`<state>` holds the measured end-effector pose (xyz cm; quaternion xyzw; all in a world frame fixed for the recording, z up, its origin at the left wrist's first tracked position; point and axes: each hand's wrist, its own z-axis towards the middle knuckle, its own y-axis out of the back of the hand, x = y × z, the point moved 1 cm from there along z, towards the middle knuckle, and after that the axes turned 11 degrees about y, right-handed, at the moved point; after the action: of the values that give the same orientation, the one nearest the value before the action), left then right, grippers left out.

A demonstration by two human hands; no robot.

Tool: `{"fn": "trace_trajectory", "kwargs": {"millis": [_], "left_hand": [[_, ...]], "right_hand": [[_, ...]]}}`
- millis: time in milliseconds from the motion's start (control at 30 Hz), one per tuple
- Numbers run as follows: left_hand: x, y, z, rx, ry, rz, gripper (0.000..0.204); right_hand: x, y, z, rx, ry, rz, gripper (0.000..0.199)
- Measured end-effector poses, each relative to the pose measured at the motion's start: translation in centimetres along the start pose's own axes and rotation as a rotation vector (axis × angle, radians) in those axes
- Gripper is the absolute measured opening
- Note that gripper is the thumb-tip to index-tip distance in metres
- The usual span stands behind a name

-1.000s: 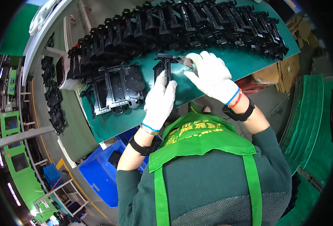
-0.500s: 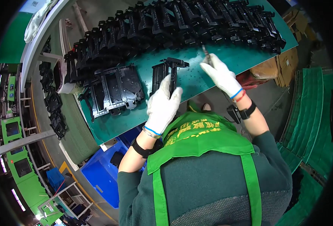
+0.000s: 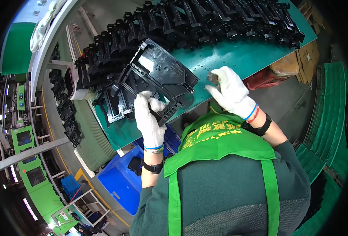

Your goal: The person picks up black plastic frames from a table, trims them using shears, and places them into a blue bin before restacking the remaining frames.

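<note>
My left hand (image 3: 148, 118), in a white glove, grips the near edge of a large black plastic frame part (image 3: 158, 78) and holds it raised and tilted over the green table (image 3: 229, 55). My right hand (image 3: 231, 92), also gloved, is off to the right of the part, fingers curled around a small dark object that I cannot make out. The two hands are apart.
A long row of black plastic parts (image 3: 221, 19) lines the far side of the table, and more lie in a stack at the left (image 3: 115, 106). A blue bin (image 3: 122, 181) sits below the table's near edge. Cardboard (image 3: 300, 63) stands at the right.
My left hand has taken the black frame part off the table and lifted it toward me. My right hand has drawn back from the far row to the table's near edge.
</note>
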<state>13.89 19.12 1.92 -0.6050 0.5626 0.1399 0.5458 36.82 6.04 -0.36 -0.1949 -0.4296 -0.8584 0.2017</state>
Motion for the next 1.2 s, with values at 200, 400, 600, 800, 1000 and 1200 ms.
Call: {"fn": "trace_trajectory", "kwargs": {"millis": [200, 400, 600, 800, 1000, 1200], "left_hand": [[1.1, 0.7, 0.3, -0.089, 0.140, -0.111, 0.033], [0.8, -1.3, -0.3, -0.069, 0.274, -0.141, 0.032], [1.3, -1.2, 0.1, -0.114, 0.308, -0.049, 0.031], [2.4, 1.3, 1.3, -0.076, -0.185, 0.841, 0.028], [4.0, 1.4, 2.7, -0.038, 0.101, 0.485, 0.038], [-3.4, 0.6, -0.1, -0.140, -0.286, 1.500, 0.044]], "right_hand": [[0.4, -1.2, 1.1, -0.060, 0.159, -0.033, 0.044], [-0.4, -1.3, 1.0, -0.069, 0.160, -0.001, 0.040], [-2.9, -2.9, -0.3, -0.045, -0.505, 0.623, 0.030], [-1.1, 0.8, -0.4, 0.178, -0.314, 0.507, 0.039], [3.1, -2.7, 2.4, 0.411, 0.184, 0.497, 0.043], [2.4, -6.3, 1.9, 0.336, 0.113, 0.475, 0.050]]}}
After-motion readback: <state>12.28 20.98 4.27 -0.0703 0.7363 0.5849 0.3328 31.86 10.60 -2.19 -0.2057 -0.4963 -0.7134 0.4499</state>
